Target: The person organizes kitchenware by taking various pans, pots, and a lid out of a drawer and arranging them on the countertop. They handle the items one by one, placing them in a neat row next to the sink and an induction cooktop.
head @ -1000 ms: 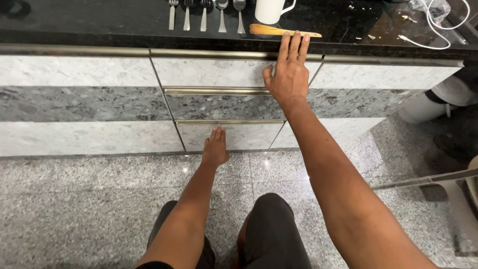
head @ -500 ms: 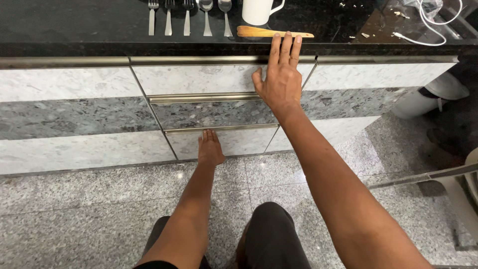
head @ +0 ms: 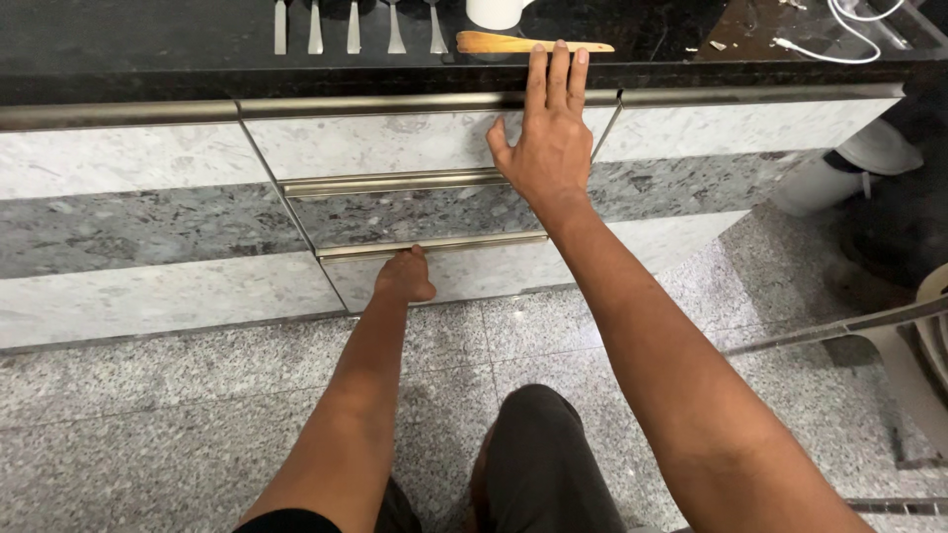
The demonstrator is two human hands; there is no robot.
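Observation:
My right hand (head: 549, 133) lies flat, fingers together, on the front of the top drawer (head: 375, 138), its fingertips reaching the edge of the black countertop (head: 148, 49). My left hand (head: 403, 276) is low down, its fingers hooked under the metal handle strip (head: 464, 242) of the bottom drawer (head: 494, 268). The middle drawer (head: 395, 215) sits between them. All three drawers look closed. A wooden spatula (head: 513, 43) lies on the countertop just past my right fingertips.
Several pieces of metal cutlery (head: 351, 25) lie in a row on the countertop beside a white mug (head: 494, 12). A white cable (head: 839, 35) is at the far right. A white bin (head: 839, 168) and a chair edge (head: 928, 336) stand on the granite floor (head: 148, 415).
The view has shifted a little. My right hand slid slightly up toward the countertop edge. My left hand stays at the bottom drawer handle.

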